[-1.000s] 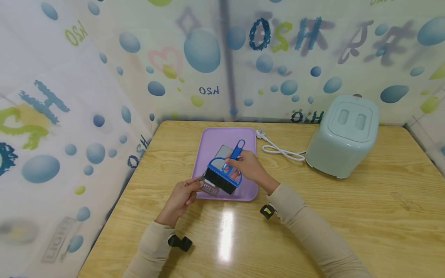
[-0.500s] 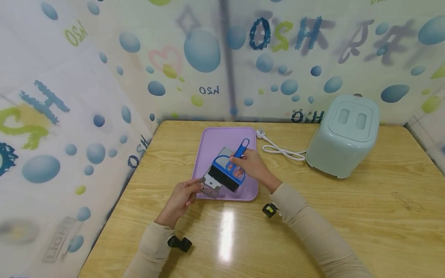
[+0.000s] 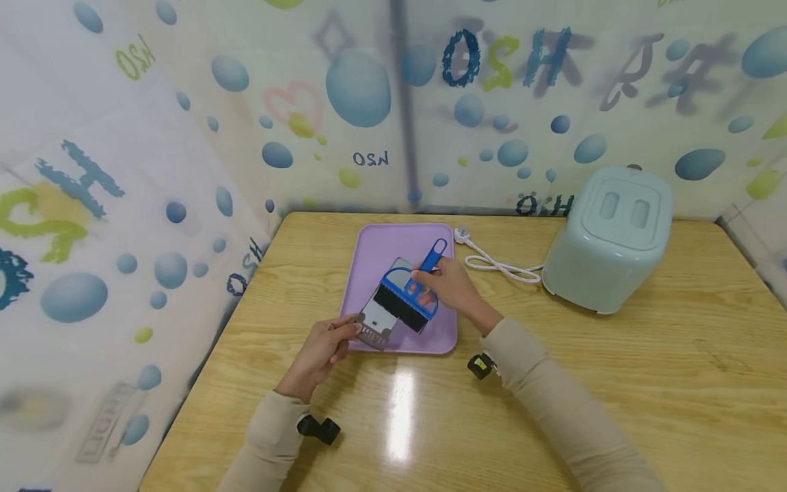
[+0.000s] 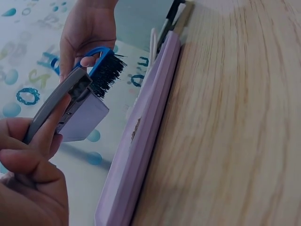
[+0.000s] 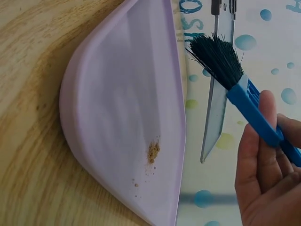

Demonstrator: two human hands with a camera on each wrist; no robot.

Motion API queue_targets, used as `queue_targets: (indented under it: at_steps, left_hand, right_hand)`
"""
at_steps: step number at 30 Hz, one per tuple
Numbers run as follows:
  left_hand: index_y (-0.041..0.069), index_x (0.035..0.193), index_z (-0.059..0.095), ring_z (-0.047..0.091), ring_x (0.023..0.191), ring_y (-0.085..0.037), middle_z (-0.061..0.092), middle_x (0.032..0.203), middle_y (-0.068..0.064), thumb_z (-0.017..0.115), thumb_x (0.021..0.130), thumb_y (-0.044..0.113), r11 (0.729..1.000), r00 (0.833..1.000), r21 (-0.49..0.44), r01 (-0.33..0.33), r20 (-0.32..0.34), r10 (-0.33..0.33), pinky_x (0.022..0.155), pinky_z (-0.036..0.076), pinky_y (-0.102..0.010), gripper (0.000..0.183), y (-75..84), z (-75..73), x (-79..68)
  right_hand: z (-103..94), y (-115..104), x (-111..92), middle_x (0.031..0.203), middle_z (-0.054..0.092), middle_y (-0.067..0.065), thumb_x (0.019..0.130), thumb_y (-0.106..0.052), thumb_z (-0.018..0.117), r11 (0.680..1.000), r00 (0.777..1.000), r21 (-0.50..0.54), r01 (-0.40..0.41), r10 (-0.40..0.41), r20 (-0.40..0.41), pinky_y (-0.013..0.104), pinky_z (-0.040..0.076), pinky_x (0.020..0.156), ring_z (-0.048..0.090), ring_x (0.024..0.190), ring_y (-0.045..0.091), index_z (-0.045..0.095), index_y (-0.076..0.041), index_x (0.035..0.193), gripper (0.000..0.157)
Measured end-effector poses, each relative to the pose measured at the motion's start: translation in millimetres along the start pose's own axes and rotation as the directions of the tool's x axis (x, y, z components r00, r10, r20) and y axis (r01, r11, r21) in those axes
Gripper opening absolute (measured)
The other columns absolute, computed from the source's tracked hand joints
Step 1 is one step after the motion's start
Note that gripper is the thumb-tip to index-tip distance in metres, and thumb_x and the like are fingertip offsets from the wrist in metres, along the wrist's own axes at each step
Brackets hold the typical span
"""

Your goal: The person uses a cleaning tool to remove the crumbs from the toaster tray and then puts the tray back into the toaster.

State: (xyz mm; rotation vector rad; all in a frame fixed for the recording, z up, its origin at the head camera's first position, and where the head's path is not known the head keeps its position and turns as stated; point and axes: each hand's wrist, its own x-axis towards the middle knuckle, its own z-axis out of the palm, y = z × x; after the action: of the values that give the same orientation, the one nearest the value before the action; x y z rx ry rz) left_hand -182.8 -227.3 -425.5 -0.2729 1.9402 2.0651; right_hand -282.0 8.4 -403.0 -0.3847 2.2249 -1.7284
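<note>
Grey panel (image 3: 378,317) was partly hidden behind the brush (image 3: 403,298) in head view, left hand (image 4: 40,193) was cut off in left wrist view, right hand (image 5: 270,169) and tray (image 5: 117,108) were cut off in right wrist view, brown crumbs (image 5: 153,151) were too small to identify.

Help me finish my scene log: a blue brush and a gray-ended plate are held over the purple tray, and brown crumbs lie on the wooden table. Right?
Not quite: the brown crumbs lie on the purple tray, not directly on the wooden table, as the right wrist view shows. The blue brush and gray-ended plate are held over the tray.
</note>
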Motion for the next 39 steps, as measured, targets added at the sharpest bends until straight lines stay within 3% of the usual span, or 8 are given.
queue_targets:
  at_steps: [13, 23, 31, 39]
  left_hand:
    - [-0.01, 0.13, 0.044, 0.025, 0.036, 0.001, 0.066, 0.07, 0.008, 0.05, 0.089, 0.005, 1.0, 1.0, 0.02, 0.005, -0.006, -0.005, 0.037, 0.022, -0.013, 0.044, -1.4, -0.2, 0.8]
    - [-0.011, 0.131, 0.043, 0.024, 0.035, 0.001, 0.066, 0.07, 0.009, 0.049, 0.089, 0.003, 1.0, 1.0, 0.012, -0.008, -0.005, 0.008, 0.037, 0.021, -0.013, 0.045, -1.8, -1.1, -0.8]
    - [-0.01, 0.13, 0.044, 0.024, 0.035, 0.001, 0.066, 0.068, 0.009, 0.051, 0.088, 0.004, 1.0, 1.0, 0.013, -0.007, -0.022, 0.007, 0.037, 0.021, -0.013, 0.045, 0.5, -1.7, -1.5]
    - [-0.012, 0.131, 0.042, 0.024, 0.034, 0.001, 0.066, 0.07, 0.009, 0.049, 0.089, 0.001, 1.0, 1.0, -0.008, -0.009, -0.019, 0.009, 0.036, 0.021, -0.013, 0.045, 0.2, -1.1, -5.5]
  right_hand:
    - [-3.1, -3, 5, 0.086, 0.068, 0.019, 0.091, -0.016, 0.057, 1.0, 1.0, 0.017, -0.022, 0.023, -0.019, 0.034, 0.056, 0.057, 0.064, 0.053, 0.016, 0.063, 0.0, 0.102, 0.02]
    - [-6.1, -3, 11, 0.083, 0.068, 0.016, 0.091, -0.018, 0.058, 0.999, 0.997, -0.053, -0.012, 0.007, -0.081, 0.031, 0.056, 0.055, 0.064, 0.051, 0.017, 0.062, -0.003, 0.098, 0.018]
    - [-7.6, -8, 14, 0.085, 0.07, 0.014, 0.091, -0.024, 0.058, 0.994, 0.994, -0.103, -0.021, 0.009, -0.112, 0.036, 0.056, 0.061, 0.065, 0.054, 0.018, 0.063, -0.007, 0.1, 0.02]
    - [-13.0, -5, 16, 0.086, 0.07, 0.012, 0.091, -0.025, 0.057, 0.991, 0.99, -0.128, -0.027, 0.009, -0.14, 0.026, 0.053, 0.052, 0.064, 0.052, 0.015, 0.062, -0.008, 0.104, 0.022]
